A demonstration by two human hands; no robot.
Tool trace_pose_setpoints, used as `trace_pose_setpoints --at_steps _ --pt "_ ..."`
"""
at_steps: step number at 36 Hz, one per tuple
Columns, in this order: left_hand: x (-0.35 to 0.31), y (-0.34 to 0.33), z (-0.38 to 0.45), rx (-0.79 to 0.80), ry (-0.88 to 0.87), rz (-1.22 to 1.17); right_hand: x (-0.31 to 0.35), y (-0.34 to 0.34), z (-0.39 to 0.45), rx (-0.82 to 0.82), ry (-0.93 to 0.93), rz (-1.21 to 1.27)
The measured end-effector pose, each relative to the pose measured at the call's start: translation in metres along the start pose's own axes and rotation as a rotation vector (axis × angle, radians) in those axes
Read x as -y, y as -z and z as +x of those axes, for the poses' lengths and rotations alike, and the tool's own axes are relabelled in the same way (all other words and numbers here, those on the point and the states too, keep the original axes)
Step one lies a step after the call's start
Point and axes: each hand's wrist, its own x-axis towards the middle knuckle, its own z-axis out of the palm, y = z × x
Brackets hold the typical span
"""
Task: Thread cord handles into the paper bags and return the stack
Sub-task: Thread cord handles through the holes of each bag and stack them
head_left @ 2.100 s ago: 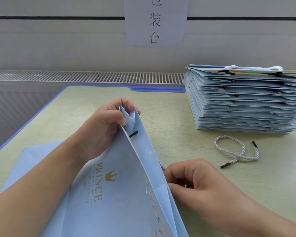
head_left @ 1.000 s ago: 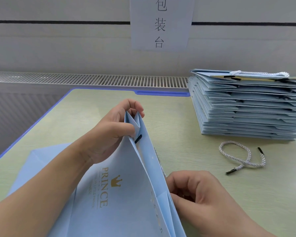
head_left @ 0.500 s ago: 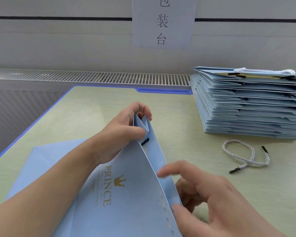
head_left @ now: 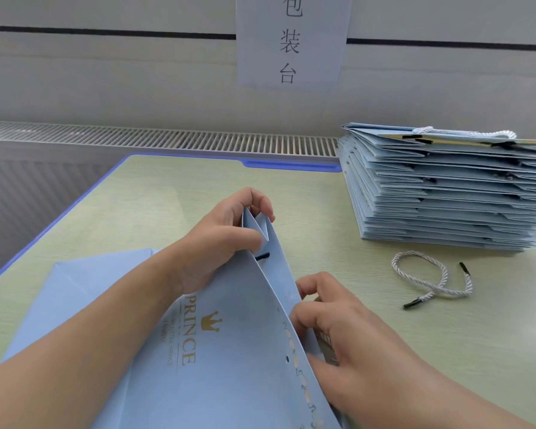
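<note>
The bench (head_left: 174,193) is pale green with a blue edge, and it fills most of the view. On its far right lies the stack of paper bags (head_left: 440,193), light blue and folded flat; the top one carries a white cord handle. In the near middle one paper bag (head_left: 229,351) stands tilted up from the bench, with its mouth pointing far. On its side is printed "PRINCE" in gold letters under a small gold crown; the smaller lines beside it are too fine to read.

The left hand (head_left: 220,239) reaches in from the near left and grips the folded top corner of this bag, thumb on the near face and fingers curled over the far edge. A black cord tip (head_left: 262,257) sticks out of the bag just under this hand. The right hand (head_left: 338,329) rests at the right side of the bag, its fingers bent and pinching the bag edge.

A loose cord handle (head_left: 433,280), white with black tips, lies on the bench near the stack, well apart from both hands. A paper sign (head_left: 291,41) on the far wall reads "包装台".
</note>
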Motion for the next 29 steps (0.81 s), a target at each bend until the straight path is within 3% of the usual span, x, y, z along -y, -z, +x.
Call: trace_pose_setpoints --at_steps 5,9,14,18,22,27,29 --pt "-0.001 0.005 0.0 -0.02 -0.003 -0.047 -0.002 -0.008 -0.002 -0.216 0.115 0.009" --pt "0.001 0.004 0.001 -0.013 -0.004 -0.036 0.003 0.004 -0.001 -0.446 0.386 -0.188" --pt "0.002 0.003 0.003 -0.004 -0.006 -0.046 0.006 0.016 -0.005 -0.273 0.425 0.129" --pt "0.001 0.005 0.001 -0.015 -0.004 -0.092 -0.002 0.024 0.0 -0.28 0.225 0.283" --pt "-0.003 0.006 0.001 -0.022 -0.031 -0.139 -0.019 0.029 0.01 -0.294 0.024 0.133" --pt "-0.005 0.002 -0.002 0.021 -0.052 -0.184 -0.015 0.021 0.017 0.016 -0.035 0.047" --pt "-0.006 0.0 -0.003 0.047 -0.053 -0.211 -0.013 0.013 0.021 0.052 0.03 -0.022"
